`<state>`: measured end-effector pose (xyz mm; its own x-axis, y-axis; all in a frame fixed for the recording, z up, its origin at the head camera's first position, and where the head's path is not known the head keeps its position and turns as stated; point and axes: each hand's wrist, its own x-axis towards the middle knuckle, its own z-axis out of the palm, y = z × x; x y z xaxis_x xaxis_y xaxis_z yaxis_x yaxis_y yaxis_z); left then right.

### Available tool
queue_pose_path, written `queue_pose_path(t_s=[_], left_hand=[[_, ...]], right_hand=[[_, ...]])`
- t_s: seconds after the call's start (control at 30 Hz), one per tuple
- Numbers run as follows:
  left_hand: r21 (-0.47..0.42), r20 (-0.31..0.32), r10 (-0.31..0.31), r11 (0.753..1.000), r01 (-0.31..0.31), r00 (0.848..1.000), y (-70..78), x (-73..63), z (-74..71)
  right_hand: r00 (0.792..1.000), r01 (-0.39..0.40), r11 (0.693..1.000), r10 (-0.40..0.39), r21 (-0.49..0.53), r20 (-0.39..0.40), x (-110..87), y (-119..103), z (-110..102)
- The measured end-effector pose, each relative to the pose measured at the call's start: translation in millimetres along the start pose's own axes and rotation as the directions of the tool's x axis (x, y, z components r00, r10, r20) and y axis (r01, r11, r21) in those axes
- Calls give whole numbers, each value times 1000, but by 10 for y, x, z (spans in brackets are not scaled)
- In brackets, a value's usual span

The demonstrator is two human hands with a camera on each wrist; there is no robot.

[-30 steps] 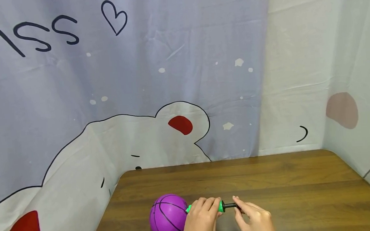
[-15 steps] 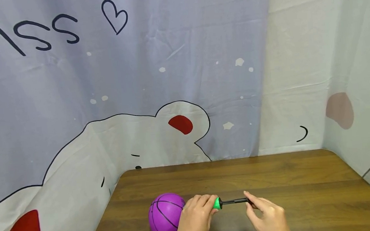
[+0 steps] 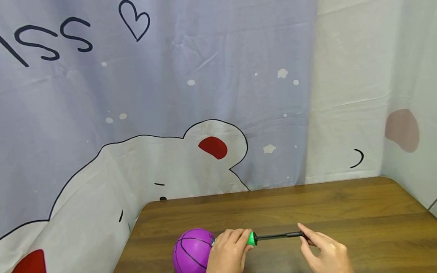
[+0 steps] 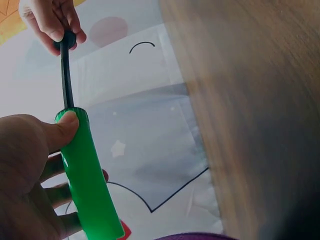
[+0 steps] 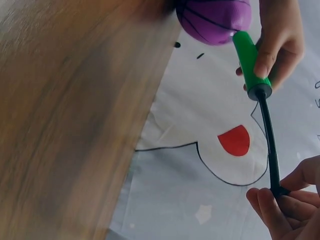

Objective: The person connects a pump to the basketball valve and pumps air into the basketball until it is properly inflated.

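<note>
A purple ball with black seam lines (image 3: 190, 257) sits at the left of the wooden table. My left hand (image 3: 226, 254) grips the green barrel of a small hand pump (image 4: 92, 175), thumb near the barrel's black-capped end. The barrel's other end meets the ball's side in the right wrist view. Out of the barrel stretches a long black rod (image 5: 268, 135). My right hand (image 3: 325, 251) pinches the black handle (image 4: 65, 39) at the rod's far end between thumb and fingers. Part of the barrel is hidden behind my left fingers in the head view.
The wooden table (image 3: 361, 219) runs back to a printed curtain (image 3: 236, 67) with bear drawings and a heart. More of the curtain (image 3: 421, 97) hangs along the right side.
My right hand has drawn the handle away to the right, so much more of the black rod shows. My left hand, the barrel and the ball have shifted slightly left.
</note>
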<state>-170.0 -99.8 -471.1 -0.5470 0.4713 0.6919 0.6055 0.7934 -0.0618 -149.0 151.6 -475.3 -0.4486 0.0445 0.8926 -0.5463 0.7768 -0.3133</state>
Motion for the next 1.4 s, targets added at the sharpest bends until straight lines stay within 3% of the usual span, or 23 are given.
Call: queue_pose_path(t_s=[0.27,0.63,0.87,1.13,1.4], left_hand=[[-1,-26,31,1000,-31,999,69,9,79],[-18,35,28,999,-28,999,128,16,75],[-55,75,6,998,-2,997,69,14,15],[-36,27,-23,999,24,999,-16,-1,-28],[-48,-13,-13,999,12,1000,-29,-15,-18]], right_hand=[[999,46,998,-46,39,9,-56,-154,196],[997,74,986,-78,146,18,-112,-298,398],[997,76,993,-76,88,-5,-54,-168,280],[1000,-21,1000,21,6,3,46,-76,59],[999,-46,999,46,-25,12,65,-70,-20]])
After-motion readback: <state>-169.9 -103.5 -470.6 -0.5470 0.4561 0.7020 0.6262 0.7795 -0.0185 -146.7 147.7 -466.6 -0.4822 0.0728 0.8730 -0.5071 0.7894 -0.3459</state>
